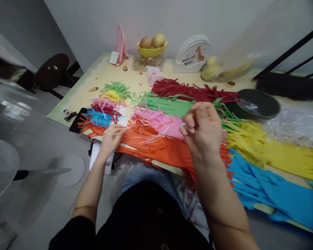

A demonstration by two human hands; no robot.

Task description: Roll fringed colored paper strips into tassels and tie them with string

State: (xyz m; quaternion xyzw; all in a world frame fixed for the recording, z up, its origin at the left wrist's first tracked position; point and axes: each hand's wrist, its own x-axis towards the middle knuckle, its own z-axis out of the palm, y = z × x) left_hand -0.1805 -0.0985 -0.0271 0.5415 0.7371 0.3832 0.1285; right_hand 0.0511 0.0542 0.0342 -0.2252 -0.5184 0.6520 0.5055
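Observation:
My right hand [205, 128] is raised over the table, its fingers pinched on a thin white string [182, 124]. Several white strings [151, 139] lie loosely across the orange fringed tissue paper [169, 151]. Beside their left ends is my left hand [112, 139], fingers slightly bent and thumb apart, over the orange fringe near the table's front edge. Just beyond it sit a blue tassel bundle [99, 117] and a pink one [108, 104]. Pink fringed paper [169, 125] and green fringed paper [169, 106] lie between and behind my hands.
Dark red fringed paper [187, 91] lies farther back; yellow [289, 156] and blue [281, 187] sheets spread right. Behind stand a yellow fruit bowl [148, 52], a pink stand [120, 45] and a white giraffe-print holder [193, 53]. A dark round container [255, 103] sits right. A fan [2, 170] stands left.

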